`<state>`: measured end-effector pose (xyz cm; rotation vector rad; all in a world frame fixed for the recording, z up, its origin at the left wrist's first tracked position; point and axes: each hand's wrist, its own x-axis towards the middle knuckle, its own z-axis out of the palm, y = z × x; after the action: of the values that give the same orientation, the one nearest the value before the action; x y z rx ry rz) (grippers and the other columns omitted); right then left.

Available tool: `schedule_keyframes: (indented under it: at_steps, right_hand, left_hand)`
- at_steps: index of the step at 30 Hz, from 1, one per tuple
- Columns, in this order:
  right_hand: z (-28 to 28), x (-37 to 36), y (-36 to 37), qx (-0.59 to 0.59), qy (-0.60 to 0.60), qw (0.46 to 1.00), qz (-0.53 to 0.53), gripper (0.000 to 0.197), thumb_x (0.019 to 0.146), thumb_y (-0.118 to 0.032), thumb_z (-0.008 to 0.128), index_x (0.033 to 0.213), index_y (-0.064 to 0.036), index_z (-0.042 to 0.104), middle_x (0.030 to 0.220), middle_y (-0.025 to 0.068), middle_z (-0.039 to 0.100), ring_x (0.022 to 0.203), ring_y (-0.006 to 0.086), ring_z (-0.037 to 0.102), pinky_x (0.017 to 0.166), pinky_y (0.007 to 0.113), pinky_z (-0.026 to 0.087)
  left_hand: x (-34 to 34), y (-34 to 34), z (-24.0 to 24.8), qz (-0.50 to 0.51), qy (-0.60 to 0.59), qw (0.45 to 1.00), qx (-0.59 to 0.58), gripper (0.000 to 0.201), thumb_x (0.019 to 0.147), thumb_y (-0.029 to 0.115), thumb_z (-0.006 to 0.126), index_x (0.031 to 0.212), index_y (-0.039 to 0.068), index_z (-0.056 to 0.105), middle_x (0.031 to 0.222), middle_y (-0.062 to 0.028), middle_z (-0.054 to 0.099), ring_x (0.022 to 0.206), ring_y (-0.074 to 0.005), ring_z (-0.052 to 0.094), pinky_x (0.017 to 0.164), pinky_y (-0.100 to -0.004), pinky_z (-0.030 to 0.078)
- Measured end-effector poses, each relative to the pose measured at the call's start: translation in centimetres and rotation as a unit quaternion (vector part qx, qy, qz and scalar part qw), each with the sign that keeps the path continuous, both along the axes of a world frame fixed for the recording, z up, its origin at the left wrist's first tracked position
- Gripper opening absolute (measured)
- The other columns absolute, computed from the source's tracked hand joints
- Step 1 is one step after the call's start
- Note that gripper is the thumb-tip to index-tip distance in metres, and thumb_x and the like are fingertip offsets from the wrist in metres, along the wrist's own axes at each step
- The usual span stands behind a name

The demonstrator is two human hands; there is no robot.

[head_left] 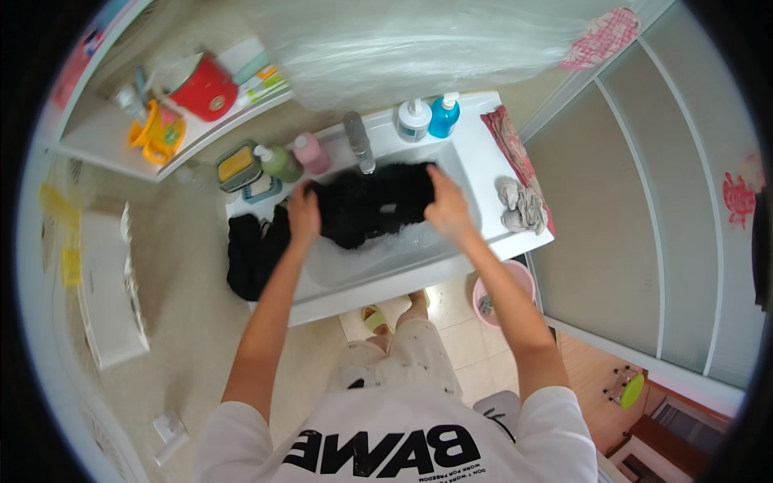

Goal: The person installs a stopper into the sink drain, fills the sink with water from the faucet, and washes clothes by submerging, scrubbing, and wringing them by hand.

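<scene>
white shirt [378, 410] nearest, left hand [303, 214] and right hand [448, 206] pinch limp black cloth [358, 205] with a pale patch [388, 208].

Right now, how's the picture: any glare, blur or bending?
In the head view, lines on the frosted door bow outward near the dark picture edge; in the head view, pale glare streaks the plastic sheet; also there, the left hand and right hand look slightly soft, and the black cloth shows little detail.

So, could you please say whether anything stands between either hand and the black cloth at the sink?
Nothing visible does: the left hand and the right hand hold the black cloth at opposite ends at the sink; the faucet is by its far edge.
</scene>
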<state>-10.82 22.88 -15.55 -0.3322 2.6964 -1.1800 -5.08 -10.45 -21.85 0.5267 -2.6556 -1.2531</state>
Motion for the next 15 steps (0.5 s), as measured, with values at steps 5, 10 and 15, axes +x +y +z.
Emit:
schedule_keyframes:
  at_steps: [5, 10, 15]
  right_hand:
    - [-11.7, 0.5, -4.6, 0.225, 0.024, 0.972, 0.064, 0.086, 0.068, -0.016, 0.066, 0.148, -0.0289, 0.035, 0.162, 0.0019, 0.015, 0.144, 0.0507, 0.009, 0.099, 0.082, 0.016]
    - [-17.8, -2.4, -5.1, 0.141, 0.054, 0.986, 0.065, 0.078, 0.067, -0.02, 0.07, 0.14, -0.036, 0.048, 0.162, 0.0016, 0.014, 0.145, 0.0472, 0.006, 0.1, 0.08, 0.018]
    - [-20.7, -3.8, -5.9, 0.226, -0.072, 0.965, 0.116, 0.081, 0.076, -0.034, 0.069, 0.148, -0.0333, 0.032, 0.157, 0.006, 0.024, 0.144, 0.0429, 0.014, 0.107, 0.072, 0.02]
  left_hand:
    - [0.4, 11.5, -7.1, -0.08, -0.199, 0.936, -0.281, 0.068, 0.083, 0.032, 0.07, 0.145, 0.036, 0.04, 0.16, -0.0181, 0.004, 0.141, -0.0542, 0.007, 0.094, -0.0824, 0.019]
    - [-2.6, 14.5, -12.5, -0.07, -0.186, 0.942, -0.271, 0.077, 0.075, 0.027, 0.079, 0.143, 0.037, 0.045, 0.159, -0.0193, 0.003, 0.141, -0.0542, 0.003, 0.098, -0.0816, 0.016]
    - [-3.8, 12.7, -18.3, -0.067, -0.17, 0.945, -0.271, 0.064, 0.076, 0.026, 0.076, 0.136, 0.029, 0.053, 0.149, -0.0206, 0.021, 0.134, -0.0522, 0.017, 0.101, -0.0687, 0.028]
